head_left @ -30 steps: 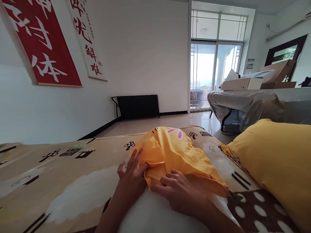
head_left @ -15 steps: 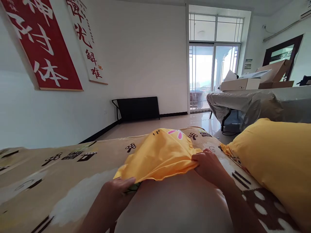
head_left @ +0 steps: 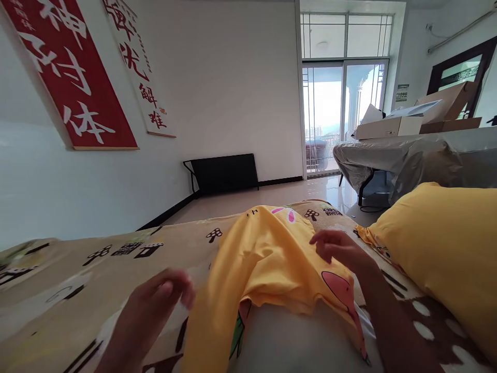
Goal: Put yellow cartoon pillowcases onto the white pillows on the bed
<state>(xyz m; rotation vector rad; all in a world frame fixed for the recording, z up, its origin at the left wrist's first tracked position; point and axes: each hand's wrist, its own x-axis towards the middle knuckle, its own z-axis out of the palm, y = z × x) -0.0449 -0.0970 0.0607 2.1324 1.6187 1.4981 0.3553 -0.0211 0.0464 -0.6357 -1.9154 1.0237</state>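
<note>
A yellow pillowcase [head_left: 267, 259] with pink printed shapes lies draped over the far part of a white pillow [head_left: 295, 336]. Its near edge hangs loose, and a long flap drops down the left side. My left hand [head_left: 159, 295] hovers left of that flap, apart from it, its loosely bent fingers slightly blurred and holding nothing. Above the pillowcase's right side is my right hand [head_left: 341, 251], with fingers bent but apart and no cloth between them. The near part of the pillow shows bare between my forearms.
A patterned beige blanket [head_left: 128, 280] lies beneath. At the right rests a plump yellow pillow [head_left: 446, 248]. Behind it stands a plastic-covered table [head_left: 396, 155] bearing cardboard boxes [head_left: 392, 127]. A folded black panel [head_left: 225, 173] leans at the far wall, left of the glass door [head_left: 326, 114].
Both hands have let go of the pillowcase edge. My left hand moved left, away from the cloth. The pillowcase's sides have dropped down around the white pillow.
</note>
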